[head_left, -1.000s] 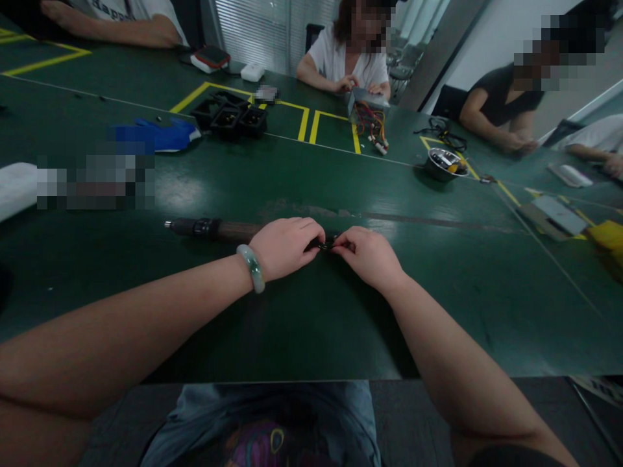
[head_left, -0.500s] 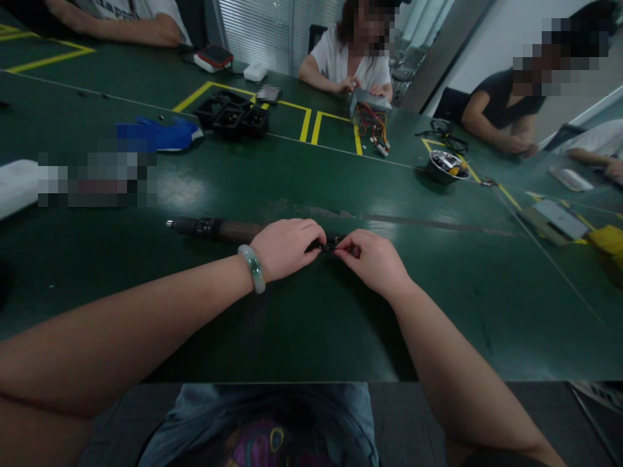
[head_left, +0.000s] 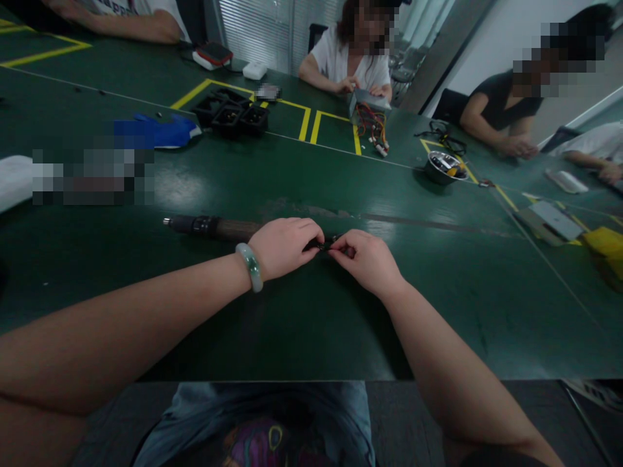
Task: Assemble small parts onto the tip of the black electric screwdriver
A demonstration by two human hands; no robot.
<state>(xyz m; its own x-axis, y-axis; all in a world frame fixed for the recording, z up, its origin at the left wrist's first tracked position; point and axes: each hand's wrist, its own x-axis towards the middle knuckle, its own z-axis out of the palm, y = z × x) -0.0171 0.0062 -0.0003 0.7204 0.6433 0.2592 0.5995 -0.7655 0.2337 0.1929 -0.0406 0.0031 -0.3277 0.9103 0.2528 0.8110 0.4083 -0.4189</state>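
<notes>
A dark, pen-shaped electric screwdriver (head_left: 228, 228) lies on the green table with its metal tip pointing left. Its right end disappears beneath my left hand (head_left: 287, 246), which wears a green bangle (head_left: 250, 267) at the wrist. The left fingers are closed on a small black part at that end; its exact kind is too small to tell. Facing it, my right hand (head_left: 367, 259) pinches the same dark piece between thumb and fingers. The fingertips of both hands nearly meet, and the palms hide most of what lies between.
Farther back on the green table (head_left: 302, 324) are a blue glove (head_left: 160, 131), black trays (head_left: 231, 117) and a metal bowl (head_left: 444, 167) of small parts. A person opposite handles a metal box (head_left: 370, 107) with coloured wires. A yellow item (head_left: 606, 253) lies at right.
My right fingertips have shifted slightly left, closer to the left hand. The view has moved a little; both hands keep their pinch.
</notes>
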